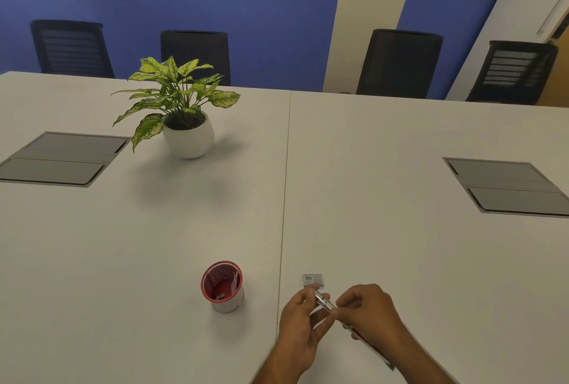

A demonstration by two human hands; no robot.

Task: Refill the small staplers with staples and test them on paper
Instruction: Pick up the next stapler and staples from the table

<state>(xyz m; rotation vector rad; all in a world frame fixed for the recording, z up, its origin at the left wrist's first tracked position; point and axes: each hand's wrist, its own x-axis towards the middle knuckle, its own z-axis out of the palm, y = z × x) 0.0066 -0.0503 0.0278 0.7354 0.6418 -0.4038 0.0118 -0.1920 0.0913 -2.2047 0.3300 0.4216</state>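
Stapler (325, 304) is held above the table's (400, 245) near edge, just in front of the staple box (312, 280); seat the strip square in the open channel before you close it. Your left hand (300, 322) pinches the far end, your right hand (366, 306) pinches the near end, wrists angled inward

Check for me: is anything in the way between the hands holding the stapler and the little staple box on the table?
Nothing visible blocks it. The staple box lies on the table just beyond the left hand and right hand, which both grip the stapler. The red cup stands off to the left.
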